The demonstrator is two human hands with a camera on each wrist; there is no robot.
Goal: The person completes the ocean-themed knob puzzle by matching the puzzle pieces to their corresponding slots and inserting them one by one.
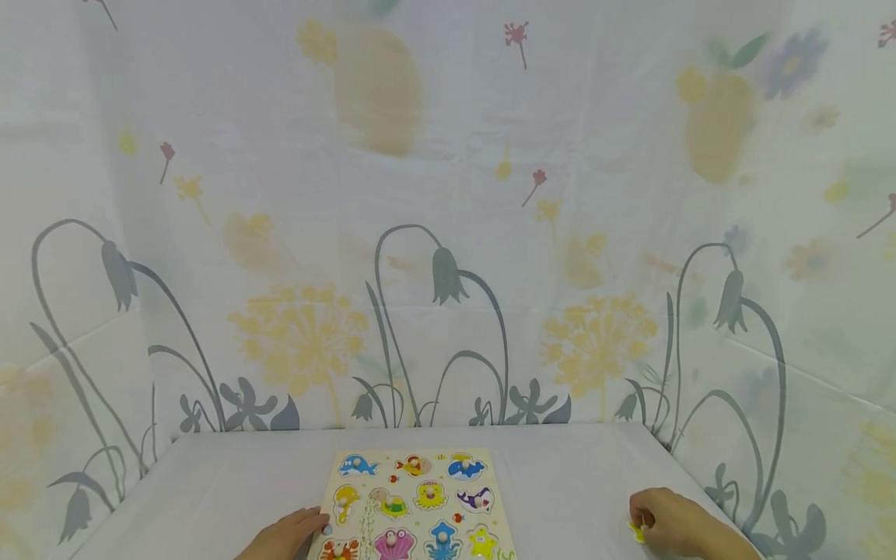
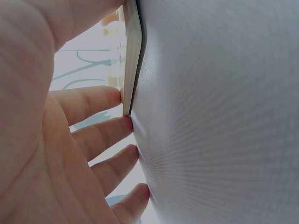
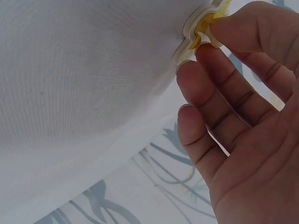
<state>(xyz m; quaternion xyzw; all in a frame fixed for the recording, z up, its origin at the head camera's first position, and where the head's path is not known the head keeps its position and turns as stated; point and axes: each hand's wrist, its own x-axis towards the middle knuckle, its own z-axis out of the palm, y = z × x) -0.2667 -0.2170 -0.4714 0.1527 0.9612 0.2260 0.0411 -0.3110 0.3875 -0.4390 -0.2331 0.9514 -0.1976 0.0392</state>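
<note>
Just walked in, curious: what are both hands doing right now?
Left hand open, fingers steadying puzzle board edge. Right hand pinching yellow puzzle piece on the table. Nothing between piece and board.

No words, labels, brands, numbers or signs can be read in any of the three views. The pale wooden puzzle board (image 1: 414, 504) on the white-covered table (image 1: 574, 482) carries only painted sea animals, with no lettering on it that can be made out. The white cloth backdrop (image 1: 448, 233) shows printed grey bell-flowers and yellow dandelion heads, and no writing. The small yellow puzzle piece (image 3: 202, 29) bears no mark that can be read in the right wrist view.
</note>
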